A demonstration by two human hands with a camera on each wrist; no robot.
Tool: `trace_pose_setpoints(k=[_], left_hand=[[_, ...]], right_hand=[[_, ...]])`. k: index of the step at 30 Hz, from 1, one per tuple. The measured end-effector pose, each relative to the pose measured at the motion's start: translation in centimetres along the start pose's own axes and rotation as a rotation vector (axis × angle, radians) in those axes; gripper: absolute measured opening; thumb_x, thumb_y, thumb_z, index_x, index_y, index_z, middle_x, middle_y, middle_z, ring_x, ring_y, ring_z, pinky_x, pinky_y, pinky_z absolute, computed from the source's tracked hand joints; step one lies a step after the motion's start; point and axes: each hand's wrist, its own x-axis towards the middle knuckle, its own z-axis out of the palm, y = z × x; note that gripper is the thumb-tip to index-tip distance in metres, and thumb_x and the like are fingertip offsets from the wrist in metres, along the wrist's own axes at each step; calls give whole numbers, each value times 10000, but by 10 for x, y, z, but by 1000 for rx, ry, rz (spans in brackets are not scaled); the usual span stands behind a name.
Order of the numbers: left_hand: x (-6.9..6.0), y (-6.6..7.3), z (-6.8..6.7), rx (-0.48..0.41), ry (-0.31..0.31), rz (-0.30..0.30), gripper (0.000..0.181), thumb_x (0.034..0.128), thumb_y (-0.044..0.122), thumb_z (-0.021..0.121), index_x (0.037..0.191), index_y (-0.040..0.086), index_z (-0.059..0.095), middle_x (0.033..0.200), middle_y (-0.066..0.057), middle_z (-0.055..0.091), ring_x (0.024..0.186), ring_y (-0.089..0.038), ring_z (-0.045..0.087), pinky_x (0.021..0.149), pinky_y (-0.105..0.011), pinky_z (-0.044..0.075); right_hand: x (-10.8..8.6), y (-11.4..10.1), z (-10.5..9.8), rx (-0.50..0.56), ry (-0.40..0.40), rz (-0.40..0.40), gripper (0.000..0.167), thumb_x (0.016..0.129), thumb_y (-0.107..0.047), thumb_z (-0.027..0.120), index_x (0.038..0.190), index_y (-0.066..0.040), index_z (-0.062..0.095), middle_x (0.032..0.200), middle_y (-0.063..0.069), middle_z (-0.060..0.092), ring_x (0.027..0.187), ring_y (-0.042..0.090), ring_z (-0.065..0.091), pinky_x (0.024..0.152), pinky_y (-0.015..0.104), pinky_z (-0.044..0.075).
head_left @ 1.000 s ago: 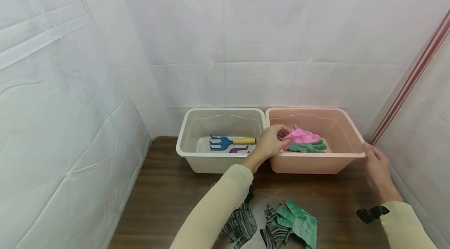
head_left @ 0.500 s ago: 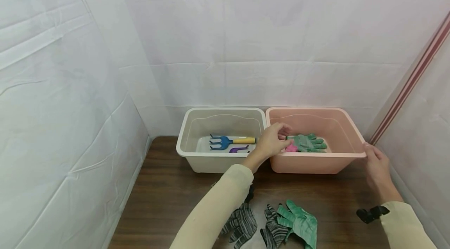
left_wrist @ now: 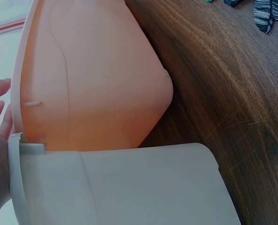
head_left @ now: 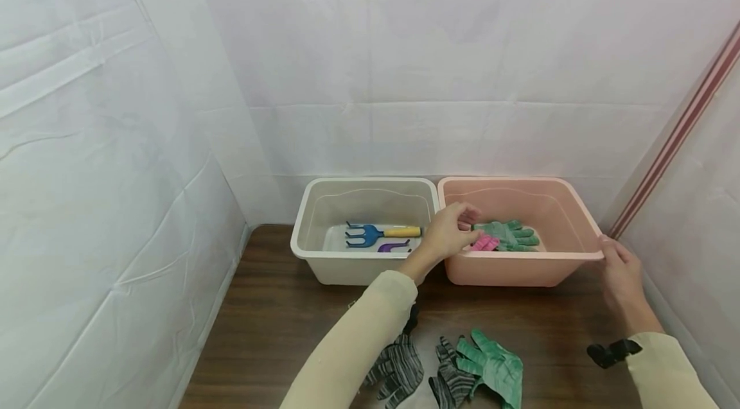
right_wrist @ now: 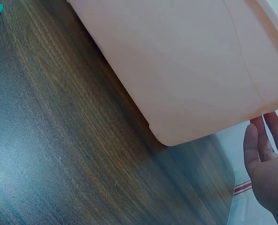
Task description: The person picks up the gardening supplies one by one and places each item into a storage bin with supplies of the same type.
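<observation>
My left hand (head_left: 448, 232), fingers loosely bent and nothing held, hovers over the front left corner of the pink plastic bin (head_left: 520, 273). Inside that bin, below the fingers, lies a pink glove (head_left: 484, 243), partly hidden by the hand. Beside it is a green glove (head_left: 509, 235). My right hand (head_left: 621, 271) holds the bin's right rim; its fingers (right_wrist: 277, 131) reach up to the rim's underside in the right wrist view. To the left stands a pale grey bin (head_left: 358, 271), holding a blue hand fork (head_left: 363, 235) with a yellow handle and a purple tool (head_left: 393, 246).
On the wooden table (head_left: 277, 332) in front lie striped black-and-grey gloves (head_left: 401, 364) and a green glove (head_left: 500, 370). The left forearm covers part of them. White sheeting (head_left: 370, 75) encloses the back and both sides.
The pink glove has left my left hand's fingers and dropped into the pink bin, uncovering more of the green glove there. Both hands have stayed almost in place.
</observation>
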Motion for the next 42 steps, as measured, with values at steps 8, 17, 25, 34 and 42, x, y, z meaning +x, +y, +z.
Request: trace_pose_setpoints(k=[8, 17, 25, 34, 42], left_hand=[[-2, 0, -2, -4, 16, 9, 300, 952, 158, 822, 1221, 131, 690, 1179, -45, 698, 1054, -81, 674, 973, -334, 580], [-1, -1, -6, -5, 11, 16, 287, 957, 147, 814, 1214, 118, 691, 1190, -82, 702, 1089, -140, 690, 973, -328, 579], [-1, -4, -6, -13, 4, -13, 276, 959, 152, 812, 1208, 138, 693, 1213, -101, 704, 1154, -282, 701, 950, -277, 574], [1, -4, -5, -4, 9, -4, 249, 961, 153, 810, 1181, 146, 694, 1206, -96, 707, 1115, -213, 706, 946, -268, 573], [1, -2, -1, -5, -4, -13, 252, 961, 155, 810, 1185, 159, 694, 1204, -79, 707, 1125, -236, 706, 913, -201, 550]], right_hand=[[-4, -2, 2, -5, -1, -9, 730, 1051, -539, 601, 1625, -122, 430, 1692, 134, 357, 1473, 186, 460, 1151, 273, 420], [-3, -2, 6, 23, -3, -12, 724, 1053, -517, 611, 1617, -98, 436, 1679, 136, 382, 1407, 149, 520, 1055, 213, 492], [1, -1, 13, -51, 20, -9, 716, 1070, -547, 554, 1627, -117, 420, 1701, 169, 326, 1538, 305, 377, 1194, 362, 388], [2, -1, 10, -32, 11, -16, 715, 1068, -538, 566, 1624, -111, 427, 1697, 169, 337, 1499, 255, 433, 1208, 380, 372], [3, 0, 6, -49, 26, -3, 726, 1079, -540, 538, 1643, -110, 385, 1700, 197, 309, 1535, 321, 376, 1220, 414, 354]])
